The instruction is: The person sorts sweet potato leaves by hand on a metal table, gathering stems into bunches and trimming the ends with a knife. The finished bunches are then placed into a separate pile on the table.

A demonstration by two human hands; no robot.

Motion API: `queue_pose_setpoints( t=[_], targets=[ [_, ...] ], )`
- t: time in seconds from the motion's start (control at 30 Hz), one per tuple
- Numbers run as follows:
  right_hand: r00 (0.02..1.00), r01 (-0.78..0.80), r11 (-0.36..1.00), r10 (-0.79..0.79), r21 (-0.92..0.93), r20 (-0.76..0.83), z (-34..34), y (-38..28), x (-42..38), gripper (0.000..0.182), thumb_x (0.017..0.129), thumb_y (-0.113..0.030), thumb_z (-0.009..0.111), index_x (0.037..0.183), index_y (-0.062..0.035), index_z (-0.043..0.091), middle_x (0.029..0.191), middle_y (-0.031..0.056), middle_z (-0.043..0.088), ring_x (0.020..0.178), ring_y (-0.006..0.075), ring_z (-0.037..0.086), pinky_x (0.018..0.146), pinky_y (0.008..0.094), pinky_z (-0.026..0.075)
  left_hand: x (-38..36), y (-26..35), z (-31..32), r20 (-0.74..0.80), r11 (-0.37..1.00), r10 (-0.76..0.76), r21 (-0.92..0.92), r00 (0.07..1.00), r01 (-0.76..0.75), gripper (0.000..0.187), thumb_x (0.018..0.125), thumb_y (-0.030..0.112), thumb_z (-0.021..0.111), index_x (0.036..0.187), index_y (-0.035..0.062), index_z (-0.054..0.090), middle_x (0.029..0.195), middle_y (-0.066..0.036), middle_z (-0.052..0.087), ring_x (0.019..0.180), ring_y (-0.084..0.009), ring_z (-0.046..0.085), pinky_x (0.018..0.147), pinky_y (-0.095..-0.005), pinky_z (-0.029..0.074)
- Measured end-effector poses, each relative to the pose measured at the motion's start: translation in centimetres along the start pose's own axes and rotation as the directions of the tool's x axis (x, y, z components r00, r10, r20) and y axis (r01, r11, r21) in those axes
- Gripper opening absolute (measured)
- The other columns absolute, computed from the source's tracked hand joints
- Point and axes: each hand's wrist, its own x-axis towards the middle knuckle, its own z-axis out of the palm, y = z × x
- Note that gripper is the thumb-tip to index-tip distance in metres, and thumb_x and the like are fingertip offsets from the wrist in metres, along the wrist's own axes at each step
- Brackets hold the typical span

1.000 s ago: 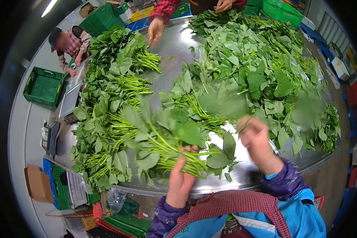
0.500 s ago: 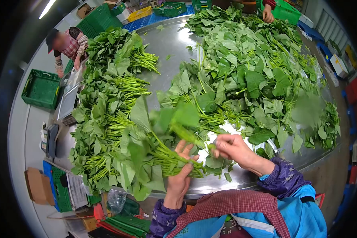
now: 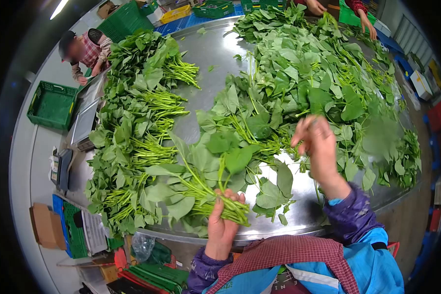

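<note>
My left hand (image 3: 222, 228) is wrapped round the stems of a bunch of leafy greens (image 3: 201, 188), whose broad leaves point away to the upper left. Over the loose heap of leafy stems (image 3: 294, 78), my right hand (image 3: 317, 142) is raised with its fingers curled but apart; nothing shows in it. A few loose leaves (image 3: 274, 191) lie between my hands on the shiny metal table (image 3: 208, 49). Along the table's left side runs a row of sorted bunches (image 3: 147, 147), stem ends facing right.
A co-worker (image 3: 85, 51) stands at the far left, near an unfilled green crate (image 3: 51, 105). Another person's hands (image 3: 367, 24) reach into the heap at the far right. A scale-like device (image 3: 61, 169) and a cardboard box (image 3: 47, 226) sit at the left.
My right hand has moved from beside the bunch, up and right to the heap. My left hand keeps its hold on the bunch. The far person's second hand has come into view.
</note>
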Motion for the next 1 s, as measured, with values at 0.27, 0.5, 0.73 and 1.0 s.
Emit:
queue_pose_setpoints(
  t=[0.27, 0.5, 0.73, 1.0],
  targets=[
    [0.888, 0.115, 0.509, 0.332, -0.853, 0.317, 1.5, 7.3, 2.9, 0.036, 0.082, -0.038, 0.051, 0.085, -0.0029, 0.057, 0.07, 0.0112, 0.061, 0.061, 0.0243, 0.058, 0.057, 0.035, 0.044, -0.5, 2.7, -0.8, -0.019, 0.983, 0.089, 0.163, 0.996, -0.085, 0.028, 0.084, 0.019, 0.056, 0.106, 0.0075, 0.042, 0.085, -0.003, 0.048, 0.086, -0.0149, 0.049, 0.091, -0.0309, 0.04],
    [0.841, -0.33, 0.914, 0.398, -0.234, 0.368, 1.5, 4.3, 0.7, 0.017, 0.086, -0.015, 0.052, 0.081, 0.0012, 0.056, 0.064, 0.0002, 0.056, 0.047, 0.0023, 0.042, 0.042, 0.0174, 0.033, 0.1, 3.2, -0.2, 0.072, 0.972, 0.197, 0.117, 0.978, -0.204, 0.033, 0.082, 0.015, 0.058, 0.11, 0.0131, 0.042, 0.09, 0.001, 0.049, 0.089, -0.0154, 0.049, 0.089, -0.0317, 0.041],
    [0.887, 0.187, 0.861, 0.059, -0.472, 0.458, 0.6, 2.5, -3.8, 0.012, 0.077, -0.01, 0.06, 0.086, -0.0023, 0.062, 0.065, 0.0064, 0.062, 0.054, 0.0113, 0.057, 0.05, 0.0233, 0.043, 0.6, 1.8, 0.1, -0.021, 0.994, 0.017, 0.112, 1.0, -0.014, 0.03, 0.077, 0.004, 0.06, 0.104, 0.0083, 0.047, 0.124, -0.009, 0.042, 0.116, -0.0236, 0.04, 0.099, -0.0395, 0.034],
    [0.71, 0.598, 0.637, -0.139, -0.487, 0.69, 0.3, 1.3, -4.7, 0.012, 0.072, -0.011, 0.064, 0.081, -0.0046, 0.062, 0.067, 0.0079, 0.06, 0.058, 0.0227, 0.059, 0.049, 0.0305, 0.046, 0.6, 1.2, -1.3, -0.036, 0.923, -0.093, 0.373, 0.995, 0.1, 0.028, 0.078, 0.006, 0.06, 0.102, 0.0078, 0.046, 0.114, -0.01, 0.045, 0.099, -0.0252, 0.05, 0.079, -0.0412, 0.048]
  ],
)
